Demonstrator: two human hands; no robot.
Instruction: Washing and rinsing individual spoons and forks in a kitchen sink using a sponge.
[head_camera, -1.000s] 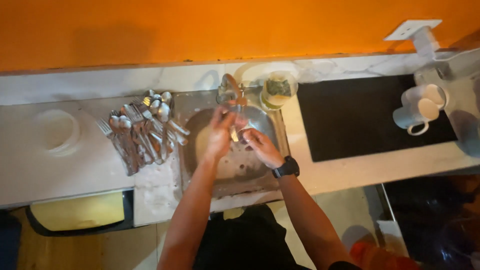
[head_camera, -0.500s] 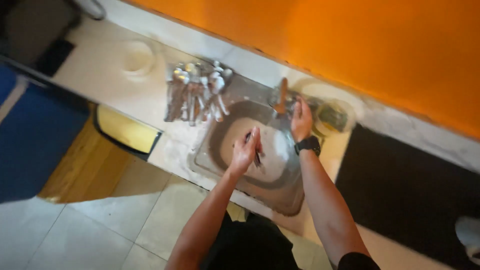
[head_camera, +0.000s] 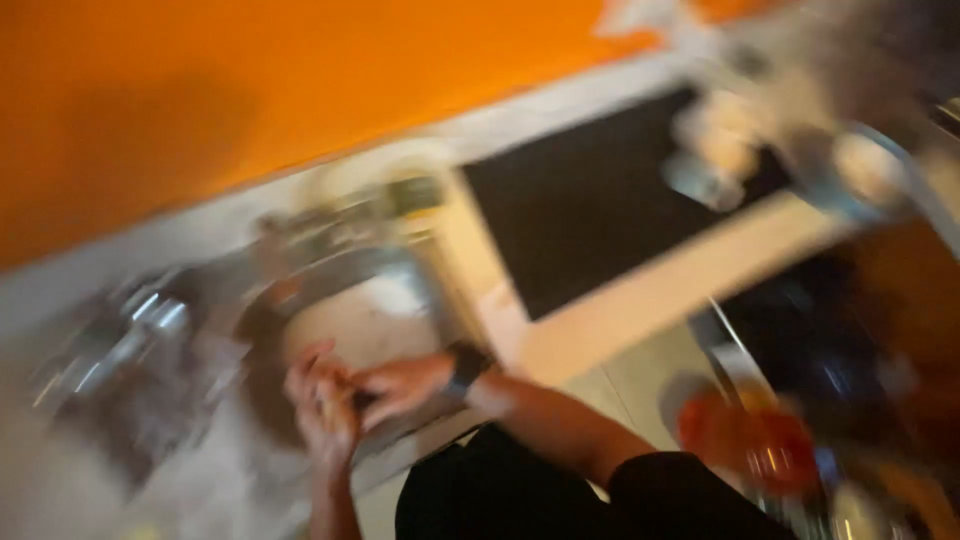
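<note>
Frame is heavily motion-blurred, so treat details as soft.

Largest first: orange wall (head_camera: 200, 110) runs across the top, far beyond the fingers. One pale counter (head_camera: 640, 300) slants under it, with one black mat (head_camera: 590, 220) up and right of the hands, well apart from them. One metal sink (head_camera: 350, 300) sits directly under and just beyond the fingertips; both hands are over the basin, probably so drips land in it.

Cutlery pile (head_camera: 130, 350) lies left of the fingers on the counter, near the sink edge, likely parked there to drain. Count not possible, just streaks. Pale mugs or cups (head_camera: 720, 150) on the far end of the mat: at least two blobs, can't confirm more. One red-orange object (head_camera: 750, 440) low right, behind the forearm, unidentifiable.

Hands: left hand (head_camera: 322, 410) and right hand (head_camera: 400, 385) meet at the near rim of the sink, touching. Left fingers (head_camera: 305, 370) look curled together towards the right palm; right fingers seem folded around something small and dark between the hands, but can't tell what, or whether it's a real pinch. One dark watch (head_camera: 465, 368) on the right wrist.
</note>
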